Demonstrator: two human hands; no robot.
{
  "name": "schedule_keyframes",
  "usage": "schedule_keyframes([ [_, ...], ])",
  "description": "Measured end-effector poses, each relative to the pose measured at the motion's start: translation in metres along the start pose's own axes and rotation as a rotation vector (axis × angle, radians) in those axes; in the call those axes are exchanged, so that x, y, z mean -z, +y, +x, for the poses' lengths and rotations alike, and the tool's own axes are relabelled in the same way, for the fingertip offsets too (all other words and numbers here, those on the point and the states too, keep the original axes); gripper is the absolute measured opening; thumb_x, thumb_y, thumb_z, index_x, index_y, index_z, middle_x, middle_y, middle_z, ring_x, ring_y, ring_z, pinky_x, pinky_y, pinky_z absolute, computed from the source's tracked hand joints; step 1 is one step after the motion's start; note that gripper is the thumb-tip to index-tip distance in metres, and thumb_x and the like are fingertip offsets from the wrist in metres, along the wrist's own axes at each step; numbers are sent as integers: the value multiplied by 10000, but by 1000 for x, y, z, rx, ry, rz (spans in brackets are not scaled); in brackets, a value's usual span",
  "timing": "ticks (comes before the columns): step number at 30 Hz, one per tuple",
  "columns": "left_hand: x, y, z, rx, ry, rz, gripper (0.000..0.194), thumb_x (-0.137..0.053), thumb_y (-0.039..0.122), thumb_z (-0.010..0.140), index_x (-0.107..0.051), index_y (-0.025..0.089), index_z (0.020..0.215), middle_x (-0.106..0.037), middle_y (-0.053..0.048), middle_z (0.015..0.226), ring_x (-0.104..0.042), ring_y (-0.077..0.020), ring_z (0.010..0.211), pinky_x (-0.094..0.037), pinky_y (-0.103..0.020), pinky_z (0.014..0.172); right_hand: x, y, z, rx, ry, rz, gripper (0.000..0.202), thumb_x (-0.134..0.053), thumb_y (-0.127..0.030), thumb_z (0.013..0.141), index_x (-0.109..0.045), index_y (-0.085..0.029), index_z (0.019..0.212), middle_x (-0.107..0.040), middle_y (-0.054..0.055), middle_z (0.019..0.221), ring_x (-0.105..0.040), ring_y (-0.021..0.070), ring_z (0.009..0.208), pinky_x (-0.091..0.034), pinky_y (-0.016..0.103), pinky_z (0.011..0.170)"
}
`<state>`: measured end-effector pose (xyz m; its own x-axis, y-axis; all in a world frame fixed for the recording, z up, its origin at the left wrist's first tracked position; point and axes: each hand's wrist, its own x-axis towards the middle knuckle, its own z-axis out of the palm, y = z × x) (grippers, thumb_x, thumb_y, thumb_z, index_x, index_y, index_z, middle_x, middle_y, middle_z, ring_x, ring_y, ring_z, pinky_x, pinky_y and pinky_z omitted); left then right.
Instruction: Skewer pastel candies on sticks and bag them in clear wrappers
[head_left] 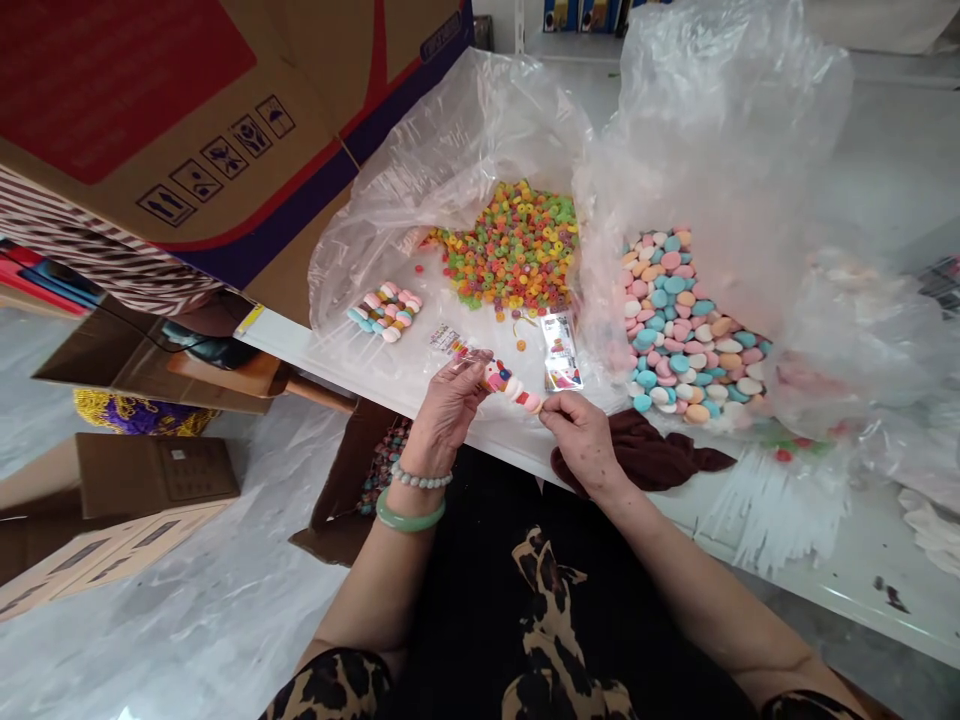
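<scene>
Between my two hands, over the table's front edge, is a candy string of pink, white and red pieces with a colourful printed part. My left hand grips its left end with closed fingers. At the other end, my right hand pinches the tip. Just behind lies a silver printed packet, and small printed labels are near my left fingertips. Farther back is a heap of ring-shaped candies on clear plastic. Finished-looking candy strings lie side by side to the left.
Pastel oval candies fill a plastic bag on the right. A brown cloth and white sticks lie along the front of the table. A large carton stands at the upper left, beside a person's striped sleeve. Open boxes are below.
</scene>
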<state>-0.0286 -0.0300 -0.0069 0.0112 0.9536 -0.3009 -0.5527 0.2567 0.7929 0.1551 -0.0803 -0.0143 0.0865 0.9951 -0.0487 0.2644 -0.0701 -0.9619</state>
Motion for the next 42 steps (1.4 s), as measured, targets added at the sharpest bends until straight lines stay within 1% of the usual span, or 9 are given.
schedule_keyframes([
  [4, -2, -5, 0, -25, 9, 48, 366, -874, 158, 571, -732, 148, 909, -722, -23, 810, -670, -122, 726, -518, -258, 762, 0, -3, -1, -175, -77, 272, 149, -641, -310, 675, -573, -200, 602, -470, -36, 586, -402, 114, 584, -313, 260, 562],
  [9, -10, -16, -5, -25, -9, 96, 373, -879, 192, 579, -740, 150, 923, -731, -20, 822, -664, -127, 766, -504, -261, 804, -4, 0, 0, -478, -241, 600, 204, -728, -315, 596, -581, -185, 655, -376, -79, 510, -219, 49, 443, -90, 223, 423],
  [14, -11, -23, -10, 55, -67, 107, 251, -849, 293, 646, -732, 136, 804, -728, -38, 811, -669, -155, 793, -508, -295, 825, -10, 0, 0, -550, -266, 712, 260, -757, -304, 556, -564, -188, 685, -396, -82, 531, -245, 44, 440, -79, 213, 418],
  [16, -8, -18, -9, 107, -117, 91, 254, -849, 265, 648, -728, 139, 832, -730, -40, 846, -672, -155, 816, -511, -304, 854, -11, 0, 0, -478, -187, 648, 227, -732, -318, 590, -565, -192, 678, -382, -81, 533, -246, 55, 459, -116, 218, 426],
  [19, -3, -4, -4, 155, -162, 53, 282, -844, 253, 666, -721, 159, 902, -729, -39, 885, -680, -158, 843, -522, -318, 883, -9, 2, 2, -241, -43, 410, 158, -672, -304, 655, -562, -196, 621, -429, -55, 570, -338, 88, 539, -263, 237, 501],
  [24, -1, 11, 11, 107, 20, 2, 284, -812, 329, 711, -717, 157, 917, -733, -75, 924, -695, -179, 863, -552, -308, 804, -6, 7, 3, -1, 10, 34, 168, -591, -307, 741, -552, -214, 606, -526, -22, 650, -475, 148, 666, -366, 288, 662],
  [30, -14, -7, 7, -8, 133, 99, 253, -841, 269, 650, -725, 121, 819, -678, -11, 695, -638, -112, 635, -527, -254, 686, -5, 10, -4, 209, 80, -282, 170, -517, -231, 857, -580, -223, 699, -553, -1, 718, -522, 158, 708, -377, 278, 678],
  [38, -11, -18, 1, 16, 233, 4, 300, -733, 424, 791, -670, 132, 773, -686, -27, 728, -656, -119, 658, -550, -282, 719, -2, 11, -7, 459, 219, -635, 272, -465, -178, 939, -617, -215, 716, -583, 47, 731, -515, 189, 765, -357, 296, 684],
  [42, -15, -22, -4, -9, 166, 37, 313, -779, 417, 735, -696, 122, 798, -694, -33, 746, -655, -126, 702, -549, -283, 746, -4, 10, -10, 566, 192, -769, 312, -437, -155, 945, -621, -222, 702, -539, 52, 661, -457, 198, 703, -316, 329, 657],
])
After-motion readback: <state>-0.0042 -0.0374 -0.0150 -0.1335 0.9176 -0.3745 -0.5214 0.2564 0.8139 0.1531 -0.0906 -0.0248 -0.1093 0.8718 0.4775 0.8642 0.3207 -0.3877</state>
